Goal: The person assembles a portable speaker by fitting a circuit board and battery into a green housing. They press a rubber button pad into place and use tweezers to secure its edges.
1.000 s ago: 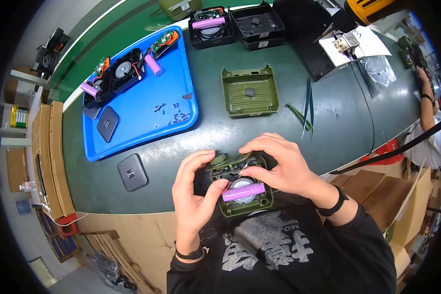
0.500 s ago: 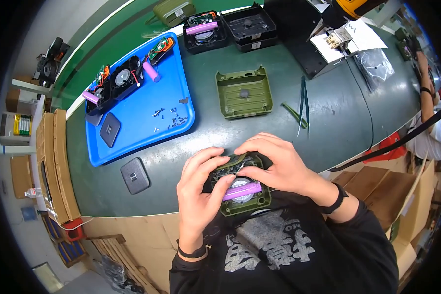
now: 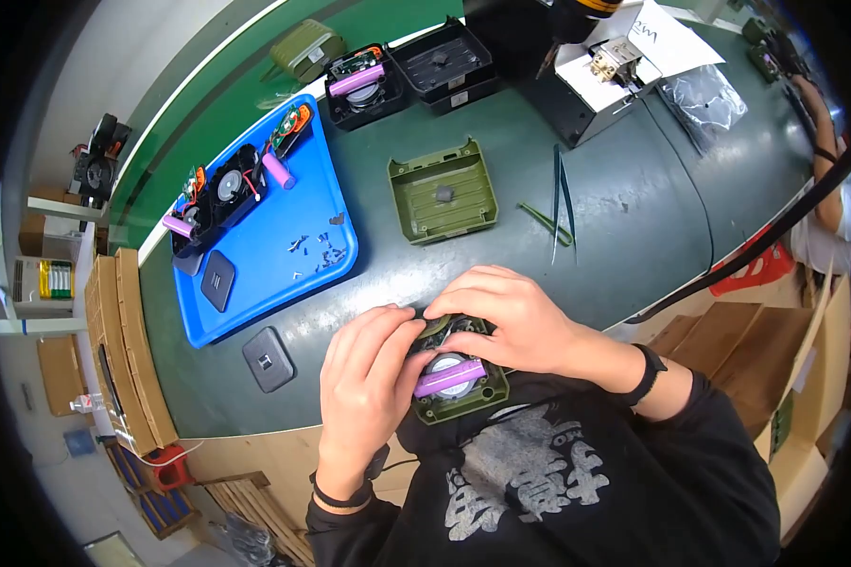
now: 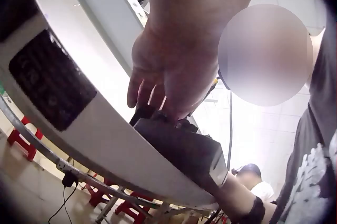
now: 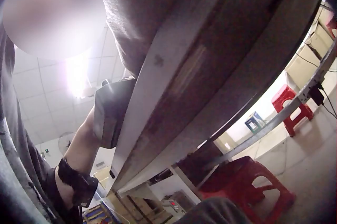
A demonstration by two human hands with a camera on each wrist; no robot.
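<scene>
In the head view a green plastic housing is at the table's near edge, close to the person's dark shirt. A purple cylindrical battery lies across a round silver speaker inside it. The left hand grips the housing's left side, its fingers bent over the far left corner. From the right, the right hand holds the far edge, fingers over the wall and thumb inside by dark, wired parts. Both hands hide much of that far end. The left wrist view shows the housing's underside below the left hand.
Ahead lies an empty-looking green half shell, with tweezers and a green strap to its right. A blue tray holds screws and black units. A black square cover lies left. A power drill hangs at the back.
The left hand has moved in over the housing's far left corner, and a round green piece by its fingertips is now hidden. The right hand keeps its hold. The head view has shifted.
</scene>
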